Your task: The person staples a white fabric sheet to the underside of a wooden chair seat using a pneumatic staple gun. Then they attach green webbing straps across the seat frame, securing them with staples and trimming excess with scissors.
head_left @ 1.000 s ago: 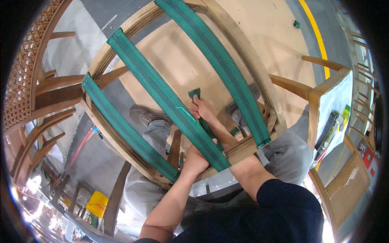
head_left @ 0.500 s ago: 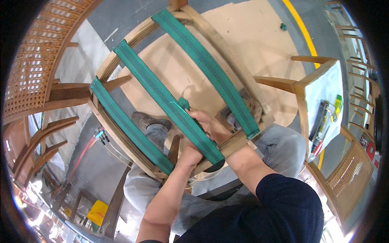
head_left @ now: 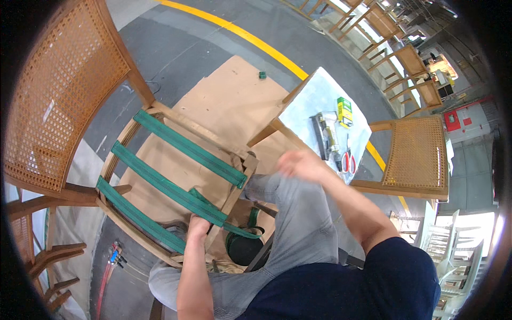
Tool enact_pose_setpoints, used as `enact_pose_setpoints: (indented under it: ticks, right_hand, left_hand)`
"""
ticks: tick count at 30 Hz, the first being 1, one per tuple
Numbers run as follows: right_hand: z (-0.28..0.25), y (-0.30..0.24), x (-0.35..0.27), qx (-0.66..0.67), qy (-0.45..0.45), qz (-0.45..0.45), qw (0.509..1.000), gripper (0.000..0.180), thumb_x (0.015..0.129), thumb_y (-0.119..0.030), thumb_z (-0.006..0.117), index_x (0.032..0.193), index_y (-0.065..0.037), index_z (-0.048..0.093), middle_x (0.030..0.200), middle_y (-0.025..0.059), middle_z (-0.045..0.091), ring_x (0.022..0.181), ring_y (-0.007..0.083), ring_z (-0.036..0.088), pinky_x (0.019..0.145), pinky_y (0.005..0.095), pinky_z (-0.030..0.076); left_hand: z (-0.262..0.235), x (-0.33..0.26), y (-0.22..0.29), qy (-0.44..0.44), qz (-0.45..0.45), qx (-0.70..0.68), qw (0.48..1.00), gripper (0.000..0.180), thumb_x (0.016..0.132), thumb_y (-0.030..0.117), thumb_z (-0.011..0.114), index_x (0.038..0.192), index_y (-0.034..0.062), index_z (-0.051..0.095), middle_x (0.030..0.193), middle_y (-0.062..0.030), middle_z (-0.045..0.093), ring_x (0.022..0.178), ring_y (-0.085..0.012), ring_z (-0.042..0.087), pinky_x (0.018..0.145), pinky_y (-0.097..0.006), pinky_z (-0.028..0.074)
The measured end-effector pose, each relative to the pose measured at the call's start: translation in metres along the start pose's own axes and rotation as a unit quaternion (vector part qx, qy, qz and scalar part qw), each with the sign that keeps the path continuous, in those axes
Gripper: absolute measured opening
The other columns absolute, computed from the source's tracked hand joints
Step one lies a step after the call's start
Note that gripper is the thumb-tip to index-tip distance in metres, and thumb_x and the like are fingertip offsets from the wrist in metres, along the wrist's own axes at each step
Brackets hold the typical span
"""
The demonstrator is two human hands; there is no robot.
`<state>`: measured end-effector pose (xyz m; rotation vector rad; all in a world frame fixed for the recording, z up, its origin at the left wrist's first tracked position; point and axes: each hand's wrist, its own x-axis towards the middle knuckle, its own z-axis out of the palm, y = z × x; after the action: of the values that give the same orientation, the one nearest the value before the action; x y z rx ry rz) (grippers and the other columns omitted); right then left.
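Observation:
A wooden chair with a cane back (head_left: 64, 101) stands before my legs. Three green webbing straps (head_left: 173, 178) cross its open seat frame (head_left: 197, 130). My left hand (head_left: 199, 226) is at the front rail, by the near end of the middle strap; its fingers are hidden. From that end a loose webbing tail (head_left: 242, 230) runs toward a dark round roll (head_left: 245, 249) below. My right hand (head_left: 301, 164), blurred by motion, is in the air right of the frame. Closest to it, on a pale-covered seat (head_left: 304, 114), lie a pneumatic staple gun (head_left: 332, 140) and red-handled scissors (head_left: 349, 161).
A yellow-green box (head_left: 344, 112) lies beside the staple gun. Cardboard (head_left: 224, 88) covers the floor under the chair, with a green scrap (head_left: 262, 75) on it. Another cane-backed chair (head_left: 416, 154) stands at the right. Hose fittings (head_left: 114, 256) lie at lower left.
My right hand has come out from under the middle strap and swung right toward the tools. My left hand stays by the front rail. The view has turned to the right.

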<state>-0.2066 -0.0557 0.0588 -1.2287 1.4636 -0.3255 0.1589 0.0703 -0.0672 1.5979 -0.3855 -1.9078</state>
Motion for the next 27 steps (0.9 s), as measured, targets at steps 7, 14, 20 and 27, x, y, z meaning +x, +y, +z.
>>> enact_pose_setpoints:
  ticks: [7,14,20,27]
  right_hand:
    - [-0.192,0.066,0.013,-0.299,0.328,0.171,0.879,0.058,0.083,-0.044,0.079,0.118,0.001,0.076,0.106,0.0185,0.079,0.099,0.0323,0.075,0.086,0.0428,0.058]
    - [-0.178,0.055,0.026,-0.130,0.341,0.049,0.930,0.024,0.077,-0.008,0.071,0.100,-0.002,0.069,0.083,0.0057,0.065,0.070,0.0180,0.060,0.062,0.0361,0.048]
    - [-0.123,-0.049,-0.050,-0.110,0.237,-0.107,0.959,0.034,0.083,-0.012,0.077,0.115,-0.006,0.069,0.092,0.0019,0.068,0.074,0.0131,0.061,0.063,0.0308,0.048]
    - [0.081,-0.129,-0.093,-0.049,-0.058,-0.078,0.994,0.038,0.091,-0.025,0.086,0.120,-0.005,0.073,0.095,0.0009,0.071,0.076,0.0127,0.062,0.063,0.0319,0.050]
  left_hand:
    - [0.005,-0.007,0.003,-0.072,-0.029,0.050,0.996,0.023,0.105,0.022,0.062,0.107,-0.0008,0.066,0.077,-0.0172,0.073,0.055,-0.0250,0.068,0.045,-0.036,0.055]
    - [0.004,-0.028,0.019,-0.043,-0.023,0.037,0.998,0.018,0.091,0.017,0.074,0.095,0.0003,0.075,0.084,-0.0153,0.076,0.063,-0.0243,0.072,0.049,-0.039,0.056]
    - [0.015,0.006,0.007,0.006,0.036,0.014,0.999,0.021,0.091,0.018,0.077,0.100,-0.0007,0.078,0.092,-0.0182,0.077,0.068,-0.0282,0.073,0.055,-0.043,0.059]
    - [-0.037,0.024,-0.008,0.037,0.053,0.171,0.983,0.021,0.090,0.018,0.079,0.098,-0.0016,0.080,0.097,-0.0155,0.080,0.071,-0.0285,0.074,0.059,-0.041,0.058]
